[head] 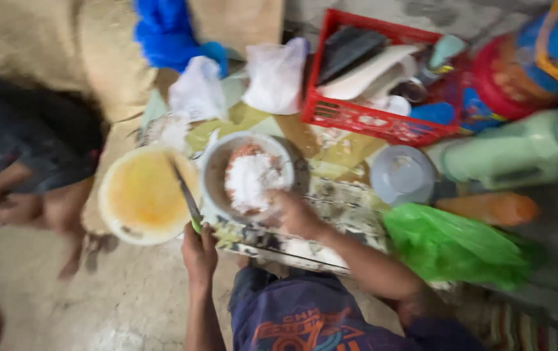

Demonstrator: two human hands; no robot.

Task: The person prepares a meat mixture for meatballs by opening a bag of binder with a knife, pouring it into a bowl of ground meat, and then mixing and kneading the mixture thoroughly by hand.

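My left hand [199, 250] grips the green handle of a knife [184, 192] whose blade points up and away over a yellow-lined round bowl [141, 195]. A metal bowl [217, 175] holds a heap of white grated stuff with some reddish-brown bits [249, 179]. My right hand [295, 211] rests at that bowl's near rim, fingers into the white heap. Both bowls sit at the edge of a worn, stained board [337, 208] in front of my knees. The picture is blurred.
A red plastic basket [363, 120] with dishes stands behind. White plastic bags [272, 75], a blue cloth [168, 32], a grey lid [401, 174], an orange bottle [490, 208], a green bag [454, 244] and a pale green jug [519, 149] surround the board. Another person [25, 156] crouches at left.
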